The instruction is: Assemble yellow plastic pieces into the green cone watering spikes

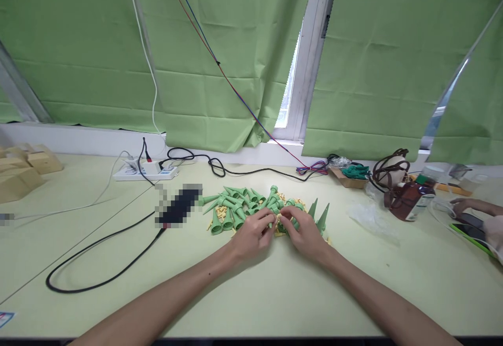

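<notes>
My left hand is closed, with its fingertips around a green plastic cone-shaped spike whose pointed end shows below them. Close beside it, my right hand is pinched, its thumb and forefinger almost touching the left fingertips. Whatever lies between the right fingers is too small to make out. Both hands are at the front of a pile of green cone-shaped spikes with flared caps. Small yellow plastic pieces lie scattered among them. Two spikes stand point-up just right of my right hand.
A phone-like dark device with a black cable lies left of the pile. Behind are a power strip and loose cords. To the right are a crumpled plastic bag, a brown bottle, and another person's hand near a green-edged phone.
</notes>
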A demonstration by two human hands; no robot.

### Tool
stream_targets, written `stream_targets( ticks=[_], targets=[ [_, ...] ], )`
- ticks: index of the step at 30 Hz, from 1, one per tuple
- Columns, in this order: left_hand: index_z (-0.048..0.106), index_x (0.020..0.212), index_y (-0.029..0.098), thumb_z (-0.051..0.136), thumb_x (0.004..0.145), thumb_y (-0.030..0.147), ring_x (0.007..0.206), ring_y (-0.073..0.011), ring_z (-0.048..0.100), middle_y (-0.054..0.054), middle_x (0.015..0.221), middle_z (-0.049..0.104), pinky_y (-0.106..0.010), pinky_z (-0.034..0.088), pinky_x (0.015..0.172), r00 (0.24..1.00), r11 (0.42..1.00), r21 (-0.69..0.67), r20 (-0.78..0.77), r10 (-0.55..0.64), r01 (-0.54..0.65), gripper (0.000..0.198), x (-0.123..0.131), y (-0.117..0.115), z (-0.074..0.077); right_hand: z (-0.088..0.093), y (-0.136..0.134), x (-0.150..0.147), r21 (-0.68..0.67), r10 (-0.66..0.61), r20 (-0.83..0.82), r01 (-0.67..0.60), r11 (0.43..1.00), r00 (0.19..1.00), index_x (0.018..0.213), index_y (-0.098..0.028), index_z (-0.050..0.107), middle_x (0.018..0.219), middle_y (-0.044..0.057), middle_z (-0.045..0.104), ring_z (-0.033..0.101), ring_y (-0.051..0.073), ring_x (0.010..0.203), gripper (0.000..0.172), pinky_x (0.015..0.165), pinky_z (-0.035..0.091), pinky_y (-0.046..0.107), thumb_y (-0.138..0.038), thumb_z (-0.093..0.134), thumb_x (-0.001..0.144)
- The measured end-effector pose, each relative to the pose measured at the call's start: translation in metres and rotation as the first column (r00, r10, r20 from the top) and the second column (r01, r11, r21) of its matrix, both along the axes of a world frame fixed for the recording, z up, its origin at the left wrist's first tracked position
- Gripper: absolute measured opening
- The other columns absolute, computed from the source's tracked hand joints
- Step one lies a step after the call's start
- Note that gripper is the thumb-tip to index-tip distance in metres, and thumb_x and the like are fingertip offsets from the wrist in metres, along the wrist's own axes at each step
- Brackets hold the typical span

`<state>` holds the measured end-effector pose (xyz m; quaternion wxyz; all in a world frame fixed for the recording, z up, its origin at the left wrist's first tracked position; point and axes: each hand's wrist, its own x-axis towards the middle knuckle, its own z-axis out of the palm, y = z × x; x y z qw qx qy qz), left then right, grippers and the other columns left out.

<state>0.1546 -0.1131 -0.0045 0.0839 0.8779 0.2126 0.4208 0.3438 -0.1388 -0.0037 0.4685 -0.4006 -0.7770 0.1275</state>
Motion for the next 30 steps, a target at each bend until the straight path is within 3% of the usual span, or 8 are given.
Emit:
stream_targets(
  ticks=[11,16,21,26,30],
  targets=[
    [0.058,0.092,0.018,0.047,0.091,0.009,0.07,-0.0123,0.057,-0.006,0.092,0.06,-0.022,0.048,0.057,0.998,0.999,0.042,-0.052,-0.03,0.032,0.014,-0.0009,-0.0024,-0.0031,0.0007,-0.0004,0.001,-0.015,-0.048,0.079,0.049,0.999,0.996,0.078,-0.02,0.055,0.072,0.001,0.06,0.052,0.016,0.066,0.029,0.064,0.04,0.028,-0.031,0.042,0.102],
    [0.057,0.091,0.018,0.048,0.09,0.008,0.072,-0.0133,0.056,-0.006,0.091,0.06,-0.022,0.046,0.056,0.996,0.997,0.044,-0.073,-0.055,0.058,0.014,-0.0007,-0.0029,-0.0043,-0.0027,0.0025,0.0,0.044,-0.118,0.128,0.113,0.993,0.985,0.061,-0.021,0.041,0.056,-0.002,0.044,0.04,0.014,0.056,0.045,0.06,0.035,0.028,-0.036,0.038,0.103],
    [0.058,0.096,0.018,0.047,0.09,0.006,0.071,-0.0122,0.054,-0.007,0.095,0.06,-0.022,0.045,0.055,0.994,0.997,0.041,-0.085,-0.062,0.065,0.017,-0.0008,-0.0026,-0.0064,-0.0045,0.0046,-0.0005,0.034,-0.117,0.124,0.113,0.993,0.985,0.058,-0.021,0.034,0.053,-0.003,0.039,0.037,0.014,0.053,0.048,0.061,0.034,0.028,-0.038,0.037,0.103],
    [0.057,0.094,0.018,0.047,0.09,0.008,0.07,-0.0121,0.055,-0.006,0.094,0.059,-0.022,0.045,0.055,0.997,0.999,0.027,-0.069,-0.033,0.035,0.015,-0.0019,-0.0007,-0.006,-0.0041,0.0052,-0.001,0.042,-0.154,0.123,0.15,0.988,0.98,0.059,-0.021,0.037,0.054,-0.003,0.043,0.039,0.014,0.054,0.047,0.063,0.036,0.028,-0.037,0.037,0.103],
    [0.057,0.096,0.018,0.047,0.091,0.007,0.074,-0.0135,0.058,-0.006,0.094,0.06,-0.024,0.048,0.06,1.0,0.999,0.033,-0.031,0.003,-0.002,0.017,-0.0023,0.0015,-0.0052,-0.001,0.0018,-0.001,0.013,-0.155,0.069,0.155,0.988,0.985,0.071,-0.021,0.053,0.064,0.0,0.057,0.05,0.016,0.062,0.036,0.067,0.04,0.029,-0.035,0.042,0.102]
  ],
)
